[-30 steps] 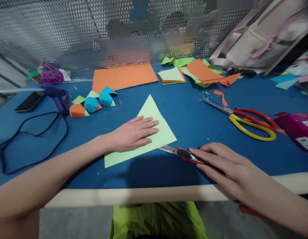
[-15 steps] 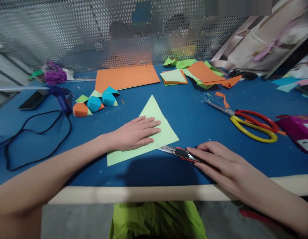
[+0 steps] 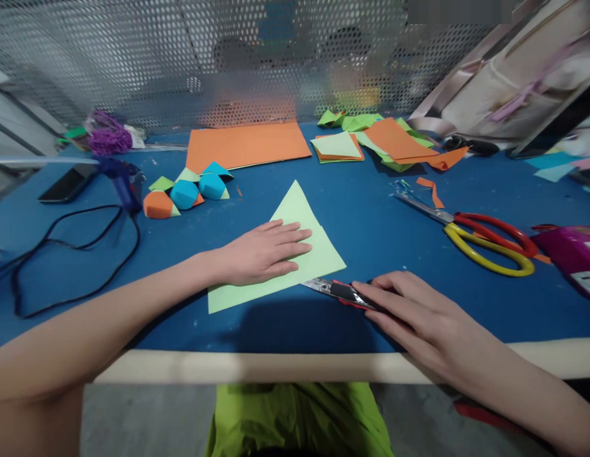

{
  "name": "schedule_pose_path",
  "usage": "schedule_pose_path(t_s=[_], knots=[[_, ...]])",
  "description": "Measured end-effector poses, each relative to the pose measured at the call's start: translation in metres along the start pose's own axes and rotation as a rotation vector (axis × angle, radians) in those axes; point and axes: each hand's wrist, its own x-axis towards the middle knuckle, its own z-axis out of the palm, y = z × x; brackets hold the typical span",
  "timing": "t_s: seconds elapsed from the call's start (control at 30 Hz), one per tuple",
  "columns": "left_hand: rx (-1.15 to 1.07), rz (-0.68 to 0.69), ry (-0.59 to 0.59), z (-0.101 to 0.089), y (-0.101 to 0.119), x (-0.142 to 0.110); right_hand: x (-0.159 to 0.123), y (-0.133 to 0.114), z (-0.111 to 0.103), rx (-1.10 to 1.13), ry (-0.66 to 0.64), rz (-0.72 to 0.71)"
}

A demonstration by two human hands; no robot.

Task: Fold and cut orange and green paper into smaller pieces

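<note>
Left hand [image 3: 266, 251]: unclenched, palm down, its fingers stretched out flat on top of the green paper [image 3: 323, 254].
Right hand [image 3: 418, 311]: grasping a utility knife [image 3: 345, 292] between fingers and thumb, low over the blue tabletop [image 3: 371, 222].
Green paper: directly beneath the left hand, a triangular shape lying on the tabletop; one corner points away beyond the fingers, one reaches toward the right hand, one lies just nearer the person than the left wrist.
Utility knife: between the two hands, blade aimed leftward, its tip at the paper's near edge, near the left thumb; whether the tip passes under the sheet is too small to tell.
Scissors [image 3: 449, 219]: beyond the right hand and to its right, red and yellow handles lying toward the right.
Orange strip [image 3: 434, 190]: beyond the right hand, near the scissors' blades.
Folded shapes [image 3: 185, 193]: beyond the left forearm, left of the left hand, in orange, blue and green.
Blue glue gun [image 3: 120, 181]: farther left of the left hand, beside those shapes.
Orange sheet [image 3: 249, 146]: well beyond the left hand, in front of the mesh panel [image 3: 156, 76].
Small squares [image 3: 337, 146]: stacked beyond both hands, right of the orange sheet.
</note>
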Motion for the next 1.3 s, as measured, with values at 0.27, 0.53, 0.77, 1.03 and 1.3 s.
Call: schedule_pose_path(t_s=[0.27,0.53,0.77,1.03,1.3], knots=[[-0.006,0.004,0.016,0.002,-0.002,0.000,0.004,-0.002,0.002,-0.004,-0.007,-0.012],[0.024,0.020,0.010,0.001,0.000,0.001,0.008,-0.005,0.003,0.026,-0.035,-0.005],[0.013,0.022,0.004,0.001,0.000,0.001,0.011,-0.009,0.004,0.033,-0.039,-0.016],[0.011,0.023,-0.004,0.002,0.000,0.001,0.015,-0.013,0.008,0.017,-0.035,-0.048],[-0.018,0.025,0.013,0.003,0.000,0.000,0.018,-0.016,0.013,0.009,-0.038,-0.090]])
